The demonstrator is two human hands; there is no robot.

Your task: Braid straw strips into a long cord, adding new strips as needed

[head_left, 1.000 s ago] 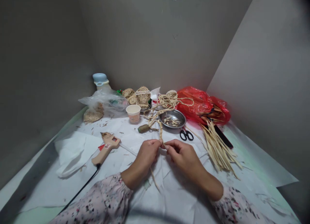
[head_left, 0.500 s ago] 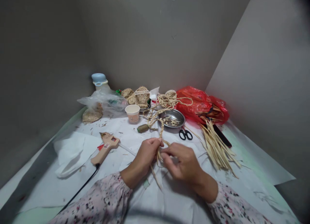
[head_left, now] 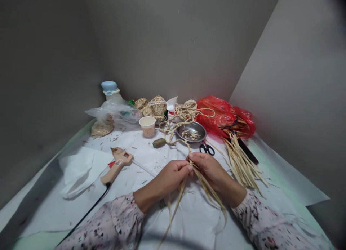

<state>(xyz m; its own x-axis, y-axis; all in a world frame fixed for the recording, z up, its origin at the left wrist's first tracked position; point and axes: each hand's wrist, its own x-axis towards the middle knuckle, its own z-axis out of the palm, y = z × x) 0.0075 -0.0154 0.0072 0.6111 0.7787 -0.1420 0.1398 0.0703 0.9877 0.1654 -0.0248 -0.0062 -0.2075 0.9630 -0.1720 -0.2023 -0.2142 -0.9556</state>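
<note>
The left hand (head_left: 173,175) and right hand (head_left: 210,169), both closed, pinched a braid (head_left: 188,146). A red bag (head_left: 216,111) slumped toward the table's (head_left: 35,240) far-right corner.

Your left hand (head_left: 171,178) and right hand (head_left: 213,171) pinch a fibre braid (head_left: 188,146), its loose strands (head_left: 213,195) extending toward you. On the white-covered surface (head_left: 200,230): a hot-glue gun (head_left: 116,167) at your left; farther off, a paper cup (head_left: 148,129), steel bowl (head_left: 202,132) and black-handled scissors (head_left: 207,149); at right, straw strips (head_left: 240,167) before a red plastic bag (head_left: 216,113).

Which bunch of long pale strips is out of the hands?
The spread bunch right of the scissors; the other strips trail from the left hand and right hand.
</note>
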